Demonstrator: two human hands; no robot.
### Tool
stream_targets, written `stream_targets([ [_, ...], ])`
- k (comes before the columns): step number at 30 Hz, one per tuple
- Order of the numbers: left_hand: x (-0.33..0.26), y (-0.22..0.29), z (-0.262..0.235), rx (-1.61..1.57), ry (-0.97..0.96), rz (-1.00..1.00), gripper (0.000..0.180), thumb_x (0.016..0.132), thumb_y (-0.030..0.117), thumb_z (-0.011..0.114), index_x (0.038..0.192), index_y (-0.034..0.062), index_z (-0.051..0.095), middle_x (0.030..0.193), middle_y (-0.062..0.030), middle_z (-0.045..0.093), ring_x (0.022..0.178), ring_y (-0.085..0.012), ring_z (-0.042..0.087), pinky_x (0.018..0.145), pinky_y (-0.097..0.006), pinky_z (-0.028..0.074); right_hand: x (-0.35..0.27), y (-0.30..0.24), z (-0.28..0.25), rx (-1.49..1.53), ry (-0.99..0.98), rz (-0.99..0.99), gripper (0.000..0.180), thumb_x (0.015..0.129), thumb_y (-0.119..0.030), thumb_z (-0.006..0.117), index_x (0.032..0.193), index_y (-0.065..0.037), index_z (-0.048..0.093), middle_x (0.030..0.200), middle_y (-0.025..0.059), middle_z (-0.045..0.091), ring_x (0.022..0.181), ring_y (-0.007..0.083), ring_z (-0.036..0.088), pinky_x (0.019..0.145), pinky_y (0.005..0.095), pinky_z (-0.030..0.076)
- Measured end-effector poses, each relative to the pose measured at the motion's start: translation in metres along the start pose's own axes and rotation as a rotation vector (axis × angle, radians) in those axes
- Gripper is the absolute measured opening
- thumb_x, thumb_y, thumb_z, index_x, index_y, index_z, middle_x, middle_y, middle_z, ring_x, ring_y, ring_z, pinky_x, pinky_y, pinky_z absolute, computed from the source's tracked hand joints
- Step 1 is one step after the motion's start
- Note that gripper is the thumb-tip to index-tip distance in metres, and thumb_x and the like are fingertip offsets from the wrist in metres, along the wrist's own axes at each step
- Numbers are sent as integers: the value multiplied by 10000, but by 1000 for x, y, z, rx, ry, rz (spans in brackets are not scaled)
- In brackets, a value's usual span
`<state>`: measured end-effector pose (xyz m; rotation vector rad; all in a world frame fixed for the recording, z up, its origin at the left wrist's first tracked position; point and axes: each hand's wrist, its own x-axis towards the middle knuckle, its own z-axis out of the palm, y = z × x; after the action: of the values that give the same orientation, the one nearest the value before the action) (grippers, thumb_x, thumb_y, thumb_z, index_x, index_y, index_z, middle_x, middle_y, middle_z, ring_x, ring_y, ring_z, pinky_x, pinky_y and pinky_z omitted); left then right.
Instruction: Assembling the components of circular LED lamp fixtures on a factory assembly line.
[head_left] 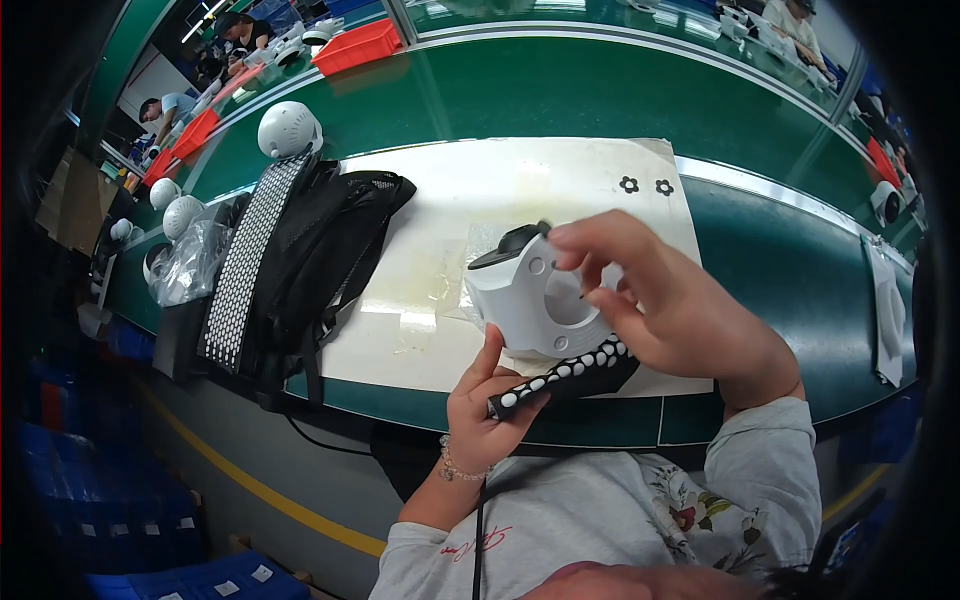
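My left hand grips a black strip with white round dots and props up a white round plastic housing from below. The housing has a black piece on its top. My right hand reaches over the housing from the right, its fingertips pinched near the black piece and the housing's upper edge. Both hands hover over a white sheet lying on the green table. Two small black flower-shaped pieces rest on the sheet's far right corner.
A black mesh pile and a long dotted strip lie to the left, beside a clear plastic bag. White round housings stand farther left. Red bins and other people sit at the back.
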<state>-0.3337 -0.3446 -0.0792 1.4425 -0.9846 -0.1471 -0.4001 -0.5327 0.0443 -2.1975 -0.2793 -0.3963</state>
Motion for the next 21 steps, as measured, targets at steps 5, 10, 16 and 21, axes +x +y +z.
stream_targets([
  [5, 0, -1, 1, -2, 10, 76, 234, 597, -60, 682, 788, -17, 553, 1259, -247, 322, 661, -128, 572, 603, -226, 449, 7, 20, -12, 83, 276, -40, 571, 710, 114, 451, 1208, -113, 290, 940, 60, 429, 805, 113, 458, 621, 187, 415],
  [10, -2, -3, 0, -15, 22, 68, 239, 593, -57, 685, 789, -16, 555, 1261, -248, 319, 672, -137, 575, 613, -232, 451, 11, 21, -9, 134, 174, 66, 583, 715, 108, 456, 1221, -124, 280, 936, 62, 427, 817, 116, 468, 614, 198, 436],
  [16, -1, -3, 1, -1, 4, 77, 242, 596, -61, 681, 795, -15, 551, 1265, -250, 310, 683, -151, 580, 617, -238, 454, 9, 16, -12, -33, 204, 63, 591, 726, 80, 497, 1236, -135, 288, 918, 68, 499, 829, 136, 534, 560, 211, 455],
  [21, -1, -2, 0, 24, -19, 80, 234, 600, -66, 675, 794, -16, 555, 1269, -249, 303, 689, -157, 585, 620, -235, 457, 0, 4, -15, -152, 135, 3, 565, 724, 37, 545, 1225, -110, 330, 950, 97, 557, 864, 179, 556, 593, 246, 466],
])
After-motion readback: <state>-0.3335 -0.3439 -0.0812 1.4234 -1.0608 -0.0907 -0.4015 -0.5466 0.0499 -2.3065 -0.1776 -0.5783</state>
